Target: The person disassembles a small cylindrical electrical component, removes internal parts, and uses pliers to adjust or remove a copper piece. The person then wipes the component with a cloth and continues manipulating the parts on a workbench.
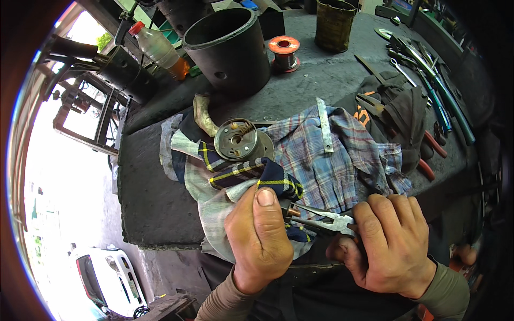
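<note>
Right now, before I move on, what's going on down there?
A person is working with both hands. The left hand is closed around a mostly hidden part with a copper-coloured threaded end sticking out. The right hand holds pliers, jaws apart, tips around that end; whether they touch it isn't clear. Beyond the left hand, a round metal piece rests on the bench cloths.

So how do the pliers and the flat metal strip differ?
The pliers are held in the right hand; the flat metal strip lies on the plaid cloth. The pliers have two slender jaws, spread apart; the strip is one straight piece. Both look silvery and metallic.
</note>
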### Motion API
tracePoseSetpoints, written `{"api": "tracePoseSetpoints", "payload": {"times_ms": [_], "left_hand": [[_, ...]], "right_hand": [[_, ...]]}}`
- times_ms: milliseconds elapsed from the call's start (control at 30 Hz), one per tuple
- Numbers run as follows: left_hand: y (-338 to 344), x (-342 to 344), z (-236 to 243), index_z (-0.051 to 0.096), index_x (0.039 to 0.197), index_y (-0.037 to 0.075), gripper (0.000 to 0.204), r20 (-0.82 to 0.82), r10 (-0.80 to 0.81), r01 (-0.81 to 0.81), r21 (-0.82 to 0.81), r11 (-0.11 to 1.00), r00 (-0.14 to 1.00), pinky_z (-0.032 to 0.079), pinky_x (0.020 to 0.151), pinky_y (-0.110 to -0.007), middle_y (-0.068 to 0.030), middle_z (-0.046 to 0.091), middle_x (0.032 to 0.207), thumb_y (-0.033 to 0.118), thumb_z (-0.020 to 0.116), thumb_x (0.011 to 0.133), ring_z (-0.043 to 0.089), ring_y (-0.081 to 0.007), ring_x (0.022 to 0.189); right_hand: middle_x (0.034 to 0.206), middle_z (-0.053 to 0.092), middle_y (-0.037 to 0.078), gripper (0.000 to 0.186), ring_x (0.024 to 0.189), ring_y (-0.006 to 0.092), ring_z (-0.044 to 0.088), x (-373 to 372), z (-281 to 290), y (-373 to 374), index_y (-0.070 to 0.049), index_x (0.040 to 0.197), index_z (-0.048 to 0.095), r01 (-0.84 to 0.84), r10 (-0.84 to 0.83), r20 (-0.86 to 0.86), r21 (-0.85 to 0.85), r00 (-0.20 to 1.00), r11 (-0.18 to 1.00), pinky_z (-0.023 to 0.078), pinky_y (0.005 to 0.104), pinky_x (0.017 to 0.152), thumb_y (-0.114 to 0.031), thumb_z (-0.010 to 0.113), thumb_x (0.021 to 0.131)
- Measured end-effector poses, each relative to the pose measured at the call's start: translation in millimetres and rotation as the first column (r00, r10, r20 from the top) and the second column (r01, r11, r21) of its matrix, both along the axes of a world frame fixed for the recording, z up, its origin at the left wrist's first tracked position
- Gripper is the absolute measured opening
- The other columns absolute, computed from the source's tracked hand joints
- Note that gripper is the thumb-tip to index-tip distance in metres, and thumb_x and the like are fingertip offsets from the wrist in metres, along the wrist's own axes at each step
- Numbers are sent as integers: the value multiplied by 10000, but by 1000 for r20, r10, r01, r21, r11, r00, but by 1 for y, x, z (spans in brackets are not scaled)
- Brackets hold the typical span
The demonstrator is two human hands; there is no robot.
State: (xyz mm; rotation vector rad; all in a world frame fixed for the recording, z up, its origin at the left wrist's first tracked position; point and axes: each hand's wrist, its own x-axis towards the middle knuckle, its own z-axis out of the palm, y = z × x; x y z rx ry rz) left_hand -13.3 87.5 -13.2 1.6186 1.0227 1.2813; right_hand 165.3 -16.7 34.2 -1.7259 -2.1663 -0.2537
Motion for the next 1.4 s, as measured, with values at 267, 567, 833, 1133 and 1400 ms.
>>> {"api": "tracePoseSetpoints", "payload": {"times_ms": [267, 567, 833, 1133, 1400], "left_hand": [[1, -5, -4, 499, 775, 5, 420, -46, 27, -26, 38, 999, 999, 255, 537, -396, -44, 378, 617, 180, 465, 1155, 324, -155, 573], [2, -5, -5, 567, 811, -27, 387, -54, 35, -31, 58, 998, 998, 266, 535, -416, -73, 394, 610, 160, 488, 1141, 333, -186, 555], [3, -4, -5, 506, 765, -6, 412, -56, 39, -35, 66, 997, 998, 249, 529, -417, -68, 366, 602, 162, 492, 1141, 310, -181, 548], [2, -3, -4, 525, 773, -11, 423, -47, 48, -45, 66, 997, 998, 242, 526, -408, -52, 359, 601, 181, 488, 1147, 302, -162, 554], [2, -3, 1, 536, 783, -13, 414, -57, 39, -35, 73, 997, 998, 259, 520, -396, -48, 381, 599, 171, 489, 1150, 321, -155, 550]], "right_hand": [[981, 643, 164, 407, 776, 284, 565, -5, 1, 0, 44, 1134, 696, 22, -22, -4, -3, 1000, 1000, 413, 430, 669, -322, 723, 955], [940, 620, 141, 386, 755, 272, 545, -7, 1, 1, 36, 1111, 695, 30, -30, -9, -17, 1000, 999, 407, 425, 665, -323, 706, 971], [929, 605, 132, 387, 759, 271, 544, -7, 3, 1, 33, 1116, 696, 31, -33, -40, -49, 999, 998, 412, 425, 671, -313, 732, 947], [910, 586, 119, 365, 771, 282, 556, -8, 5, 0, 12, 1094, 695, 38, -44, -76, -83, 996, 996, 431, 428, 681, -305, 754, 923], [915, 583, 105, 370, 782, 284, 562, -10, 5, -1, -6, 1096, 697, 55, -69, -116, -117, 991, 992, 441, 428, 687, -305, 782, 895]]}}
